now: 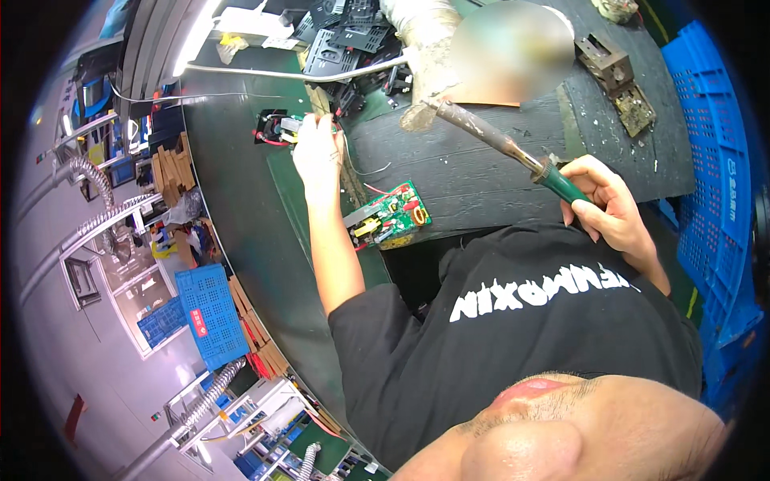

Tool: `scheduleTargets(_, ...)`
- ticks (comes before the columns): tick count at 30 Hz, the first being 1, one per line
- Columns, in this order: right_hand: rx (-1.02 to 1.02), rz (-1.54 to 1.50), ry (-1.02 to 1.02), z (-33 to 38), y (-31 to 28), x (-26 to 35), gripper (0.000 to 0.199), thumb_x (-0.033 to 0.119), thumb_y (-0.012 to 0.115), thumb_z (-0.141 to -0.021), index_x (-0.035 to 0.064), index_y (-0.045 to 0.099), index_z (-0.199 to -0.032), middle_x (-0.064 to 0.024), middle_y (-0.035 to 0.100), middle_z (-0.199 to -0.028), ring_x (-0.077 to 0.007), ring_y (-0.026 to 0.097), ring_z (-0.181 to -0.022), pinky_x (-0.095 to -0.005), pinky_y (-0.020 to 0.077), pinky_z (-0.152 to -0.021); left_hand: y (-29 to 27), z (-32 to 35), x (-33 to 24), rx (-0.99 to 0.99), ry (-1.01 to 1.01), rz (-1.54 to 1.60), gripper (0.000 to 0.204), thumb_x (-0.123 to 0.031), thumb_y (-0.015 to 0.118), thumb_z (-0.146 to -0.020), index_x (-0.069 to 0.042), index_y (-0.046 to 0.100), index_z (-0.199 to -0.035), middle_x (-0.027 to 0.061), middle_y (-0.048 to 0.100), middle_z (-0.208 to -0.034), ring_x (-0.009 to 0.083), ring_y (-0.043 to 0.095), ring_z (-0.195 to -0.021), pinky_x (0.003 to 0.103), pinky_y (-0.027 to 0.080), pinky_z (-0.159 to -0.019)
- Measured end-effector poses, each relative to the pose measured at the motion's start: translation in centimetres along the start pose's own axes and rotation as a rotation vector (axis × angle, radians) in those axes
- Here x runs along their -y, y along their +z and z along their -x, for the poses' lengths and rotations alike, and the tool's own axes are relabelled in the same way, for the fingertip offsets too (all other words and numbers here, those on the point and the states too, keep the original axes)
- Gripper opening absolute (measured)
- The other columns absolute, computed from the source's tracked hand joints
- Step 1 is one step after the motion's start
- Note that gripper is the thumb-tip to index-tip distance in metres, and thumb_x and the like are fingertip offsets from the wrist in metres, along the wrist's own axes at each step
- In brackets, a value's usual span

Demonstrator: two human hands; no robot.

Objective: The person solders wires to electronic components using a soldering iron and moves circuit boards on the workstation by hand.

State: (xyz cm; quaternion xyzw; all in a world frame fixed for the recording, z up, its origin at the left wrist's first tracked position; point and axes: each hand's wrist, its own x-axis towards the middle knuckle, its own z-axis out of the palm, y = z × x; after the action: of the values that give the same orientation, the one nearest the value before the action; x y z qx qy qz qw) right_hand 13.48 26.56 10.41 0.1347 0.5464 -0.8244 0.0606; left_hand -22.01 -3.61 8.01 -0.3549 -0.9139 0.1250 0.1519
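Note:
My right hand (609,204) grips the green handle of a soldering iron (501,144), whose dark shaft points up and left toward a crusted stand. My left hand (317,152) is stretched far out over the green belt and holds a small part with red wires, beside a black fan unit (269,128). A green circuit board (389,216) with a copper coil and yellow parts lies at the near edge of the dark mat, between my two hands, touched by neither.
A blue plastic crate (714,160) stands at my right. Black plastic frames (341,36) are piled at the far end of the belt. A metal jig (618,80) sits on the mat. Blue crates (208,317) and cardboard lie on the floor to the left.

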Motion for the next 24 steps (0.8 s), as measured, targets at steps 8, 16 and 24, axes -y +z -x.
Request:
scheduleTargets(8, -0.1, 0.002, -0.103, 2.8, 0.2, -1.7, 0.03, 0.005, 0.053, -0.089, -0.0016, 0.047, -0.118, -0.0103, 0.06, -0.083, -0.0038, 0.046, -0.051, -0.0147, 0.0342, -0.04, 3.3, -1.0, 0.0, -0.202, 0.128, 0.324, 0.021, -0.015, 0.068, -0.085, -0.006, 0.068, -0.104, 0.0117, 0.068, -0.094, 0.0291, 0.065, -0.089, 0.037, 0.05, -0.081)
scheduleTargets(16, -0.173, -0.079, -0.226, 4.6, 0.4, -4.7, 0.033, 0.012, 0.055, -0.092, -0.002, 0.045, -0.121, -0.0112, 0.059, -0.079, -0.0045, 0.047, -0.049, -0.0151, 0.0333, -0.038, -4.6, 1.4, 1.6, 0.046, -0.086, 1.029, 0.02, -0.007, 0.066, -0.089, 0.0, 0.068, -0.108, 0.0021, 0.066, -0.089, 0.0088, 0.06, -0.078, 0.023, 0.049, -0.073)
scheduleTargets(24, -0.257, -0.118, -0.354, 5.8, 2.9, -7.5, 0.037, 0.017, 0.055, -0.093, -0.0026, 0.044, -0.122, -0.0103, 0.058, -0.077, -0.0035, 0.042, -0.043, -0.0151, 0.0316, -0.038, -11.1, 3.2, -5.4, 0.046, 0.471, 0.726, 0.02, -0.002, 0.07, -0.078, -0.006, 0.067, -0.097, 0.0108, 0.058, -0.084, 0.028, 0.059, -0.08, 0.034, 0.047, -0.071)
